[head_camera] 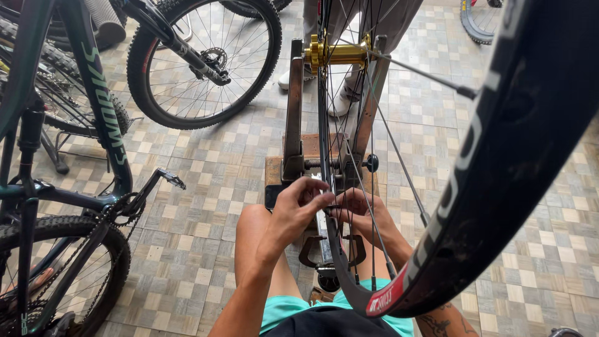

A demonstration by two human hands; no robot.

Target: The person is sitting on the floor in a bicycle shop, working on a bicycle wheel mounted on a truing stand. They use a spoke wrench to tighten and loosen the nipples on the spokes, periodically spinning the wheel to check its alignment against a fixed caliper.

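Teal-green and black, a mountain bike fills the left of the scene, its pedal jutting out over the checkered tile floor. Farther off, a second bike's front wheel stands on the same tiles.

At centre, a person sits with bare knees either side of a metal truing stand, in which a wheel is mounted by its gold hub. The left hand reaches in from the near left, its grip pressed together with the fingertips pinching at a spoke where it meets the rim. The right hand sits just beside it on the other side of the wheel, behind the spokes, fingers curled in toward the same spot; what it pinches, if anything, cannot be told through the spokes.

The black rim sweeps from the hands up across the right of the scene, close to the camera, with a red patch low on its near edge. Beyond the stand, at the far centre, a second person's legs and white shoes stand on the tiles.
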